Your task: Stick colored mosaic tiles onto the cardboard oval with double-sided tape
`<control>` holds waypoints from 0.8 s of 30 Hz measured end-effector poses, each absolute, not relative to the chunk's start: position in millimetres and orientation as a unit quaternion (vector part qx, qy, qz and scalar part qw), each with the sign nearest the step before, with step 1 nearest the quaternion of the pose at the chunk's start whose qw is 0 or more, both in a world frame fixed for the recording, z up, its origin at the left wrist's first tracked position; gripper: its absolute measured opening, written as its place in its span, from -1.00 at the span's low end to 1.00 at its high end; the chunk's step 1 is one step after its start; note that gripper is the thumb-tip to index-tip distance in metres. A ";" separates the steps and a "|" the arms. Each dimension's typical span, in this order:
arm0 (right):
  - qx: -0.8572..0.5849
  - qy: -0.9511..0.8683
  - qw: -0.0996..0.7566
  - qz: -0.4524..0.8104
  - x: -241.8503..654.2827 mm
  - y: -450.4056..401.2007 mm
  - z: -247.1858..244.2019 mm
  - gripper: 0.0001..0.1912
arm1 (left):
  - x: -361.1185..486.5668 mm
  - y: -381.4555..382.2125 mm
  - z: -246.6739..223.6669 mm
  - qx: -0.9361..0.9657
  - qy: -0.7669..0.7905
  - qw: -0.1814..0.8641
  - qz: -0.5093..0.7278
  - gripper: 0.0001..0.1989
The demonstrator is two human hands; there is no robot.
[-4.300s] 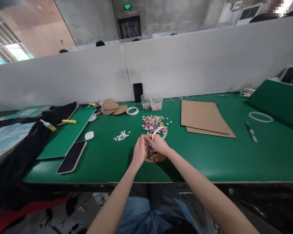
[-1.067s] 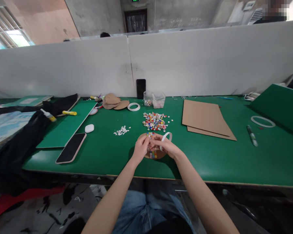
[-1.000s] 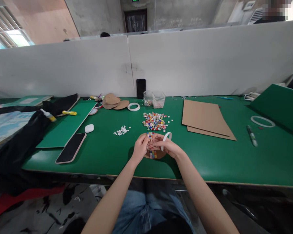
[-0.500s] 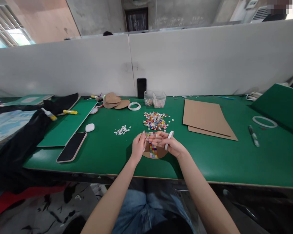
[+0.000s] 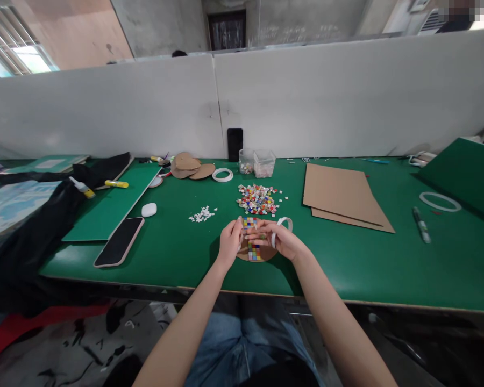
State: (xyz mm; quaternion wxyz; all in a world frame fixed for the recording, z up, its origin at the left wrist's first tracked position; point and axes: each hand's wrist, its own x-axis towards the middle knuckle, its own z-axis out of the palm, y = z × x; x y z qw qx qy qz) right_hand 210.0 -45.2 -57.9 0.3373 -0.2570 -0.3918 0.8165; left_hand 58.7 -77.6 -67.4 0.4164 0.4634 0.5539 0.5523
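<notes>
My left hand [image 5: 230,243] is closed in a pinch at the left edge of a round cardboard disc [image 5: 271,255]; what sits between its fingertips is too small to make out. A strip of small coloured mosaic tiles [image 5: 254,251] runs down the disc, partly covered by my fingers. Over the disc's right side, my right hand [image 5: 280,237] holds a thin white ring [image 5: 289,223], like a narrow tape roll, hooked between thumb and fingers. Its fingertips reach toward the left hand. Just behind lies a pile of mixed tiles [image 5: 257,200].
White chips [image 5: 202,214] lie left of the disc. Further left are a phone [image 5: 119,242], a white case [image 5: 149,210] and a green board [image 5: 116,207]. Two clear containers [image 5: 264,164] stand behind the tiles. Cardboard sheets [image 5: 342,193] and a marker [image 5: 421,224] lie to the right.
The white ring has turned in my right hand and now shows its round opening. My right fingers have curled slightly; the left hand stays nearly in place.
</notes>
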 end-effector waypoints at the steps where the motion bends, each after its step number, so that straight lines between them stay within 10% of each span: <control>1: -0.276 -0.387 0.331 0.815 208.8 -44.8 -58.8 -0.89 | 59.1 -78.0 -66.8 0.467 0.553 0.416 0.550 -0.56; 15: -0.330 -0.508 0.256 0.753 200.4 -50.0 -69.4 -0.44 | 62.5 -79.3 -67.6 0.576 0.534 0.381 0.488 -0.61; 24: -0.322 -0.550 0.315 0.703 197.6 -50.0 -71.5 -0.58 | 64.2 -85.8 -65.8 0.646 0.547 0.280 0.452 -0.74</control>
